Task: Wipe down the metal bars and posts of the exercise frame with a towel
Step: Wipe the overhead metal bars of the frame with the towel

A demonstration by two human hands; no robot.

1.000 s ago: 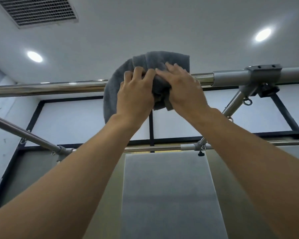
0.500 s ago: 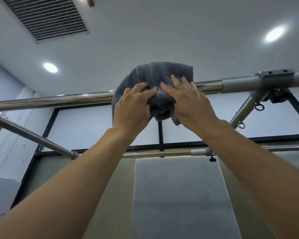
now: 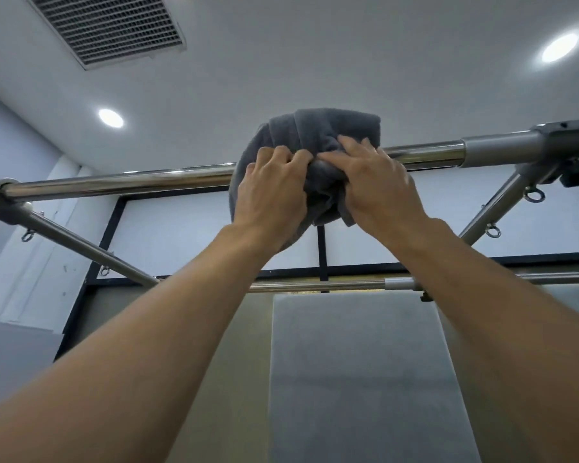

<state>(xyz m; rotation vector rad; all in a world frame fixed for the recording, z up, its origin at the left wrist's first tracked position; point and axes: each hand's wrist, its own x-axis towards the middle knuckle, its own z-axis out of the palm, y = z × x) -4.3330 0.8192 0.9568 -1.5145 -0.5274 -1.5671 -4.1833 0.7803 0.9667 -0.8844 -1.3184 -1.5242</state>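
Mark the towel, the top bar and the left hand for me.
towel (image 3: 328, 128), head view, bunched folds above the bar.
top bar (image 3: 114, 182), head view, bare shiny stretch left of the towel.
left hand (image 3: 271, 192), head view, back of the hand.

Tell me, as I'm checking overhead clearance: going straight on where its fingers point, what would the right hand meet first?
The grey towel draped over the top bar, which the right hand holds; beyond that, seemingly only ceiling.

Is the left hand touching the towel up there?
Touching. The head view shows the left hand, fingers curled, gripping the towel draped over the bar.
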